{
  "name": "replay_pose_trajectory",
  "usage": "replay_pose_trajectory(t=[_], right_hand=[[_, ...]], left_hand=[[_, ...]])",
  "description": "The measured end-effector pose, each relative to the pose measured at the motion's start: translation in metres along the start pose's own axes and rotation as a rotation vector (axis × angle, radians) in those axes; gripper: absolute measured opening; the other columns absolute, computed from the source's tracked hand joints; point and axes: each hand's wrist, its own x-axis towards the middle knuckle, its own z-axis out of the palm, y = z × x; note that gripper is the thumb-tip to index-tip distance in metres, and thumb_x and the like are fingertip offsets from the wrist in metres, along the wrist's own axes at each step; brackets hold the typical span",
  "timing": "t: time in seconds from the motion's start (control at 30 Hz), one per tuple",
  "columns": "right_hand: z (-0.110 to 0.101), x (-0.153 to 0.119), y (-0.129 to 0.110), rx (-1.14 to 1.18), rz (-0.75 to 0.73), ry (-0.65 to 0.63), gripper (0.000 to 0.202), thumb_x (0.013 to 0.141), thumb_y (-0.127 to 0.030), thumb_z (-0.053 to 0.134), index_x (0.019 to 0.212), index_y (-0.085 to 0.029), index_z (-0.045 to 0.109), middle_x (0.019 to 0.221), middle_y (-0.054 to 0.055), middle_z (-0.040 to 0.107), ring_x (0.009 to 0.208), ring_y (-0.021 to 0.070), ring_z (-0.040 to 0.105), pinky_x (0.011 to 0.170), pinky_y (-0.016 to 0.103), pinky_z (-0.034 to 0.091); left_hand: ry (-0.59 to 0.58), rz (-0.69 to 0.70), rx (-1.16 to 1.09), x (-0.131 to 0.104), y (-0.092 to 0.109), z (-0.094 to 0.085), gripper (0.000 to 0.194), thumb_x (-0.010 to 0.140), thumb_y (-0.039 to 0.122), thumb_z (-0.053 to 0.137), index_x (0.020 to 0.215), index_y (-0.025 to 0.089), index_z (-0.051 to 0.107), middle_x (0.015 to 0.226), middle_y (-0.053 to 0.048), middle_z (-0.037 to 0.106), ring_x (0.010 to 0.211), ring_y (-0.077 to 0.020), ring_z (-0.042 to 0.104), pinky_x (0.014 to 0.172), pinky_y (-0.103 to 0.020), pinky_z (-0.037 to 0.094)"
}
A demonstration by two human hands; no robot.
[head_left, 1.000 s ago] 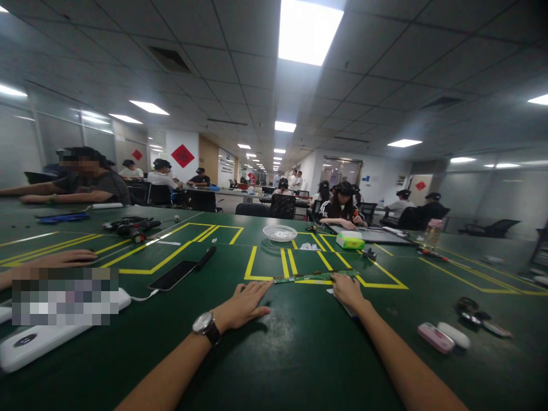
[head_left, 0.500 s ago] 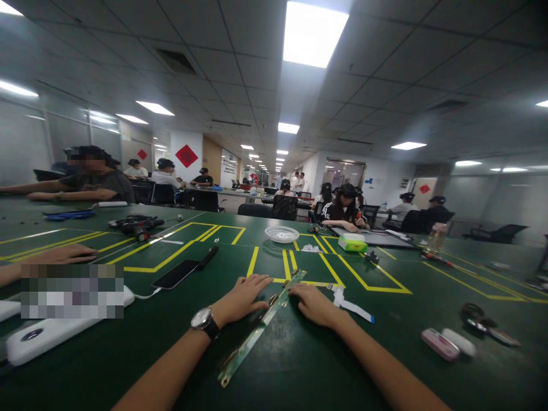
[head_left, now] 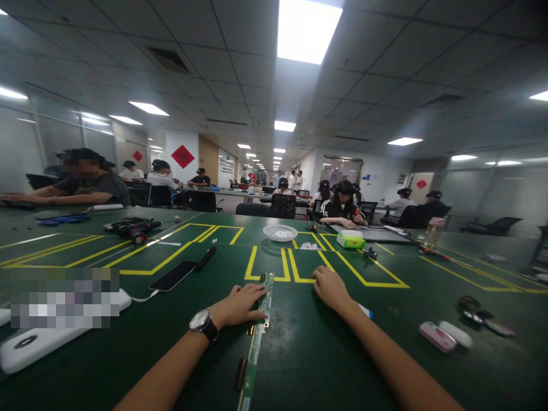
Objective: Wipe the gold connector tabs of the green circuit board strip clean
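A long, narrow green circuit board (head_left: 254, 365) lies on the green table, running toward me. My left hand (head_left: 240, 305), with a watch on its wrist, has its thumb and fingers on the left edge of the board's far part. To the right, my right hand (head_left: 331, 288) rests apart from the board with curled fingers. Their tips are hard to see, so what they hold, if anything, stays hidden. The blue-ended tip of a white ribbon cable (head_left: 365, 310) shows beside the right wrist; the rest is covered.
A phone (head_left: 173, 276) is cabled to a white power strip (head_left: 64, 337) on the left. Ahead stand a white basket (head_left: 279, 233) and a green tissue pack (head_left: 351, 239). A pink case (head_left: 437, 337) lies at right. Yellow tape marks the table. Other people sit beyond.
The board has turned from slanting to nearly straight and moved closer to me, with my left hand still on it. My right hand has left the board and moved right, over the ribbon cable.
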Motion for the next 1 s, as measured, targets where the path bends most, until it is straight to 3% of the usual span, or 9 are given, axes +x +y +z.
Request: replay_pose_trajectory(t=[0.07, 0.17, 0.33, 0.53, 0.67, 1.0], right_hand=[[0.003, 0.001, 0.025, -0.071, 0.232, -0.057, 0.023, 0.085, -0.018, 0.045, 0.097, -0.013, 0.065, 0.108, 0.016, 0.059, 0.102, 0.0272, 0.055, 0.082, 0.036, 0.043], [0.007, 0.000, 0.041, -0.074, 0.302, -0.109, 0.024, 0.087, -0.019, 0.044, 0.096, -0.012, 0.065, 0.103, 0.018, 0.060, 0.097, 0.0289, 0.057, 0.074, 0.036, 0.044], [0.012, -0.002, 0.011, -0.014, 0.119, -0.122, 0.025, 0.088, -0.019, 0.043, 0.097, -0.015, 0.066, 0.101, 0.013, 0.061, 0.096, 0.0229, 0.057, 0.082, 0.031, 0.041], [0.017, -0.009, -0.043, 0.217, -0.263, -0.063, 0.023, 0.089, -0.022, 0.047, 0.100, -0.017, 0.067, 0.098, 0.009, 0.061, 0.096, 0.0192, 0.056, 0.086, 0.028, 0.039], [0.023, -0.012, -0.059, 0.311, -0.328, -0.025, 0.021, 0.088, -0.021, 0.049, 0.099, -0.017, 0.066, 0.098, 0.008, 0.061, 0.098, 0.0185, 0.054, 0.087, 0.028, 0.039], [0.020, -0.018, -0.070, 0.398, -0.356, -0.016, 0.016, 0.084, -0.023, 0.056, 0.097, -0.018, 0.065, 0.098, 0.006, 0.060, 0.094, 0.0178, 0.054, 0.084, 0.028, 0.040]], left_hand=[[0.010, -0.002, 0.007, 0.000, -0.001, 0.000, 0.063, 0.089, 0.063, 0.041, 0.143, 0.030, 0.032, 0.150, -0.008, 0.029, 0.133, -0.0312, 0.028, 0.101, -0.051, 0.025], [0.032, -0.010, 0.020, 0.001, 0.000, 0.001, 0.058, 0.091, 0.059, 0.039, 0.141, 0.031, 0.035, 0.148, -0.007, 0.033, 0.131, -0.0307, 0.031, 0.099, -0.050, 0.027], [0.063, -0.015, 0.043, 0.001, 0.003, -0.002, 0.054, 0.091, 0.055, 0.043, 0.139, 0.030, 0.038, 0.144, -0.007, 0.039, 0.129, -0.0298, 0.033, 0.099, -0.047, 0.028], [0.058, -0.014, 0.036, 0.000, 0.005, -0.003, 0.053, 0.090, 0.053, 0.047, 0.137, 0.028, 0.041, 0.142, -0.009, 0.040, 0.130, -0.0297, 0.033, 0.100, -0.047, 0.028], [0.056, -0.010, 0.043, 0.000, 0.008, -0.003, 0.053, 0.090, 0.054, 0.048, 0.135, 0.027, 0.043, 0.141, -0.009, 0.041, 0.130, -0.0290, 0.034, 0.101, -0.046, 0.028], [0.068, 0.006, 0.037, 0.002, 0.008, 0.004, 0.055, 0.090, 0.055, 0.047, 0.138, 0.029, 0.040, 0.142, -0.008, 0.039, 0.130, -0.0299, 0.033, 0.102, -0.045, 0.028]])
